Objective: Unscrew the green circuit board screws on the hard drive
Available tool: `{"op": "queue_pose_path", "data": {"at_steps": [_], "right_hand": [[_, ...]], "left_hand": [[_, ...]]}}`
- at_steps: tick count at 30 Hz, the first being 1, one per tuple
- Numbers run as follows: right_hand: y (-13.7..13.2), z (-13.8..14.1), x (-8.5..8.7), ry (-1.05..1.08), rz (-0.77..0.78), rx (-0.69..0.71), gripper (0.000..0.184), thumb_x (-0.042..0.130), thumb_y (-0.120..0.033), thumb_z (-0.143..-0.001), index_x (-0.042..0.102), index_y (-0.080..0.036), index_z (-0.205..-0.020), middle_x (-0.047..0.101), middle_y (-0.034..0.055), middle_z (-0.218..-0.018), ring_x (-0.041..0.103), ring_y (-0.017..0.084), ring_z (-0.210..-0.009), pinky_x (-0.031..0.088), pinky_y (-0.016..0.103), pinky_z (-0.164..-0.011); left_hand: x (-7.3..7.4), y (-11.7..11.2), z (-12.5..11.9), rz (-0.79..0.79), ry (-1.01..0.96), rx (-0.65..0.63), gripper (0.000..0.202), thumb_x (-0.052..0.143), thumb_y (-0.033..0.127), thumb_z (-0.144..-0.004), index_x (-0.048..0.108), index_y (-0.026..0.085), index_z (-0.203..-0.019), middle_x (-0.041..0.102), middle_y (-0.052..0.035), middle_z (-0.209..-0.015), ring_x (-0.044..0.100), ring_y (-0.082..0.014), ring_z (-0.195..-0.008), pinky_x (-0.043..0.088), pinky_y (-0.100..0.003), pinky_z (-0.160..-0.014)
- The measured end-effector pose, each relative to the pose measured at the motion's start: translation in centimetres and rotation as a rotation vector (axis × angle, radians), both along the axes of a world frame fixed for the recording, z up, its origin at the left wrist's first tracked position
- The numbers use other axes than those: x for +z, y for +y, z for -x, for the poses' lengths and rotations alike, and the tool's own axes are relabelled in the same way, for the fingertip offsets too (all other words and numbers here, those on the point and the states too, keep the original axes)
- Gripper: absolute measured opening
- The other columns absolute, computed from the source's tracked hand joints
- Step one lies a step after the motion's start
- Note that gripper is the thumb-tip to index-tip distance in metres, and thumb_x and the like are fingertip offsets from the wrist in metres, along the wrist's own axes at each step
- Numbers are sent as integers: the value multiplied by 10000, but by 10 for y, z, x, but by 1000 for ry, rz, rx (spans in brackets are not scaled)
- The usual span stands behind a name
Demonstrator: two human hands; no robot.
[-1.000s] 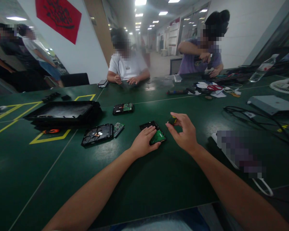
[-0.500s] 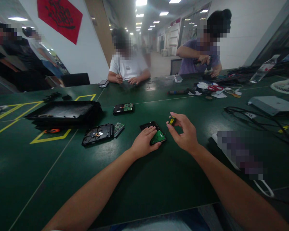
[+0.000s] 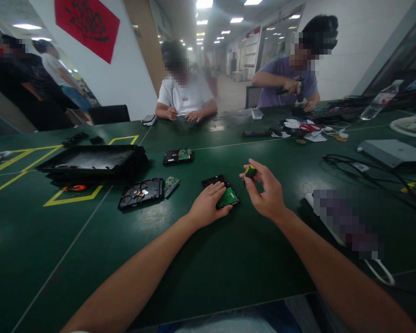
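Observation:
My left hand (image 3: pixel 206 206) lies on a black hard drive (image 3: pixel 219 181) with a green circuit board (image 3: pixel 228 198), fingers curled over it and pressing it to the green table (image 3: pixel 201 273). My right hand (image 3: pixel 265 189) hovers just right of the drive, thumb and fingers pinched round the black-and-yellow handle of a small screwdriver (image 3: pixel 249 172). Its tip is hidden, so whether it touches the drive is unclear.
An opened drive (image 3: pixel 141 192) with a loose board lies to the left, another drive (image 3: pixel 177 156) behind it, and a black tray (image 3: pixel 92 162) further left. Cables (image 3: pixel 370 171) and a grey box (image 3: pixel 393 151) sit at right. Two people work across the table.
My right hand has raised and turned the screwdriver handle slightly, bringing its yellow cap more into view. My left hand stays on the drive.

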State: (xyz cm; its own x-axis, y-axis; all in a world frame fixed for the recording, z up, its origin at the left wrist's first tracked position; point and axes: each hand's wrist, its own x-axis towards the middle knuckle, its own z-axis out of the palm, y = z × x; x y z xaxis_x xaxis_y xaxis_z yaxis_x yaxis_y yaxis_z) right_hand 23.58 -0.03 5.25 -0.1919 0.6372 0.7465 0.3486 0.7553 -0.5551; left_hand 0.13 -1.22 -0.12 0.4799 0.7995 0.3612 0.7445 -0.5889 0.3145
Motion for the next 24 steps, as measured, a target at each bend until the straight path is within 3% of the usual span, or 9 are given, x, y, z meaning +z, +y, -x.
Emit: {"op": "queue_pose_path", "data": {"at_steps": [6,17,24], "right_hand": [[0,0,-1,20,35,39,562,561,-233,-1030,426,-321,-1568,620,118,-1445,748,254,-1114,633,498,-1004],[0,-1,-1,36,-6,48,550,592,-218,-1016,469,-310,-1544,634,125,-1382,751,250,-1070,637,484,-988],[0,-2,-2,13,13,35,592,566,-228,-1022,414,-333,-1584,632,115,-1370,739,261,-1085,642,499,-977]], "left_hand": [[2,0,0,1,0,-3,669,687,519,-924,566,160,-1475,517,-151,-1582,434,-302,-1517,327,-494,-1281],[-1,0,-1,-1,16,2,683,678,517,-931,562,118,-1474,516,-177,-1576,431,-313,-1518,327,-497,-1278],[0,0,0,-14,18,-6,677,669,513,-939,562,111,-1472,520,-181,-1572,431,-308,-1518,337,-492,-1274]]}}
